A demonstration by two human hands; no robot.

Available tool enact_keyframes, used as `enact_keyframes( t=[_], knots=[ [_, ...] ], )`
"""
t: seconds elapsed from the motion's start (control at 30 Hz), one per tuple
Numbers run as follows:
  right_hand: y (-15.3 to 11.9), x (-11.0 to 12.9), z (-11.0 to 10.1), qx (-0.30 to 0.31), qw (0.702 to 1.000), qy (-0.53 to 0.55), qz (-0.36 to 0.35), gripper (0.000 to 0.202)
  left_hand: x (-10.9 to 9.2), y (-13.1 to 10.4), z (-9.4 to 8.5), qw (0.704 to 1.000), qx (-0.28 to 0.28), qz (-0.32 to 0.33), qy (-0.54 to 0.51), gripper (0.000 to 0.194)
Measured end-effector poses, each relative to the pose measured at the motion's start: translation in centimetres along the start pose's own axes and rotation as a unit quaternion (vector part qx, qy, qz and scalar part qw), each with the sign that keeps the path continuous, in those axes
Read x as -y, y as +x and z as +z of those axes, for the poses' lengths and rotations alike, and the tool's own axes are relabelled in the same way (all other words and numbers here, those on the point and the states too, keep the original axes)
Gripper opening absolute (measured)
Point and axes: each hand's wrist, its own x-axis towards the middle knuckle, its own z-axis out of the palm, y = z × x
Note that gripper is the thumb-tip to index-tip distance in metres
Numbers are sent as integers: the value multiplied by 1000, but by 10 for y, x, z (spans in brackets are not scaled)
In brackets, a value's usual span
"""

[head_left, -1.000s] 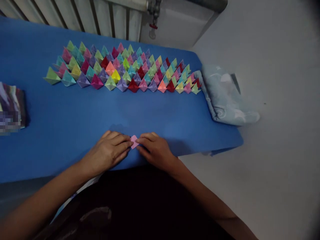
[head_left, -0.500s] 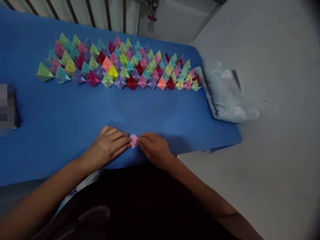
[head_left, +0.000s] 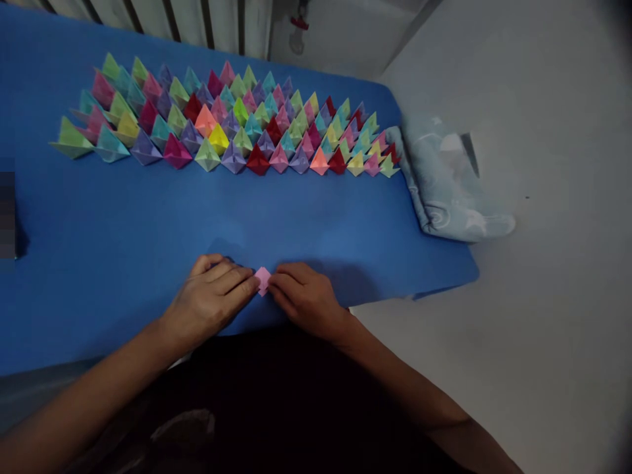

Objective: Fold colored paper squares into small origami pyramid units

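Note:
A small pink folded paper (head_left: 263, 281), diamond-shaped in outline, is pinched between my hands near the front edge of the blue table. My left hand (head_left: 217, 289) grips its left corner, fingers pressed together. On the opposite corner, my right hand (head_left: 307, 295) is closed with thumb and fingertips. The fingertips hide both side corners of the paper. Farther back stand rows of folded paper boats (head_left: 238, 158) in green, purple, pink, red, yellow, orange and blue, none of them touched by my hands.
The blue tabletop (head_left: 148, 230) extends left and right. At its right end, against the wall, lies a folded grey-blue cloth (head_left: 444, 191). A radiator (head_left: 187, 23) stands behind the table. A blurred-out object (head_left: 6, 214) sits at the left edge.
The pink paper's visible face differs: the vertical centre line seen earlier no longer shows clearly. Both hands keep their hold. The view has shifted slightly.

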Motion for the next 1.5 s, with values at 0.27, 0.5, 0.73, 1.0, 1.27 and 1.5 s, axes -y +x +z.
enact_keyframes(
  t=[0.27,0.5,0.73,1.0,1.27,1.5],
  knots=[
    [2,1,3,19,999,-8,29,33,-9,4,-2,999,12,-42,3,20],
    [12,5,2,21,995,12,92,38,-16,12,-3,985,36,-151,-68,39],
    [19,9,-5,48,987,29,148,32,-19,17,-4,969,59,-231,-58,37],
    [25,12,-8,70,981,35,179,30,-19,22,-4,960,93,-259,-44,32],
    [35,13,-14,123,968,51,211,25,-21,24,-2,962,70,-261,-43,26],
    [40,12,-18,154,960,57,225,22,-22,17,4,987,-2,-157,-20,25]
  ],
)
